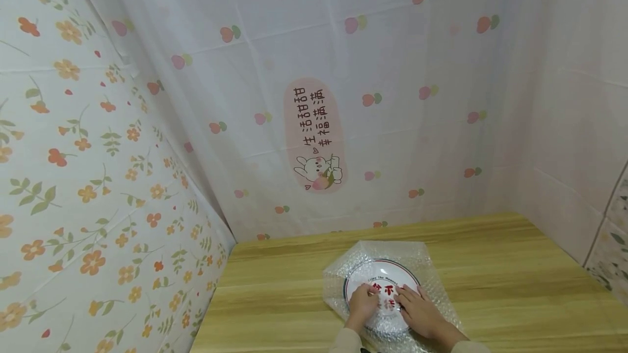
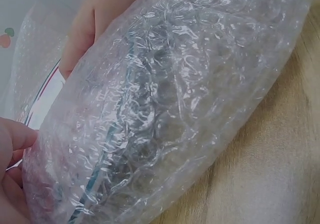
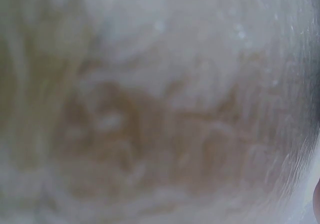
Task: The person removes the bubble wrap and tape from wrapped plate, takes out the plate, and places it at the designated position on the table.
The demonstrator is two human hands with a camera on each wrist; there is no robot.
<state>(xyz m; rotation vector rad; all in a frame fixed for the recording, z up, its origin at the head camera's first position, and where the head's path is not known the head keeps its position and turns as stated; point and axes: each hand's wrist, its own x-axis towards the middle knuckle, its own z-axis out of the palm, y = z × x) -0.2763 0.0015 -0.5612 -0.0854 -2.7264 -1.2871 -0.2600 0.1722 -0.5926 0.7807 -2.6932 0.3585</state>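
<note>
A round white plate [image 1: 360, 272] with a red and dark rim and red printed characters lies on a sheet of clear bubble wrap [image 1: 438, 274]. The near part of the wrap is folded up over the plate's lower half, and in the left wrist view this wrap [image 2: 165, 99] bulges around the rim. My left hand [image 1: 364, 303] pinches the edge of the fold between thumb and fingers. To its right, my right hand [image 1: 421, 312] grips the same edge, its fingertips over the plate; its thumb is hidden. Blurred wrap [image 3: 165, 109] fills the right wrist view.
The wood-grain table [image 1: 275, 293] extends on both sides of the wrap. A pale printed curtain [image 1: 407, 140] hangs behind it, and a floral cloth [image 1: 93, 178] covers the left side. Another pale cloth [image 1: 564, 189] hangs at the right.
</note>
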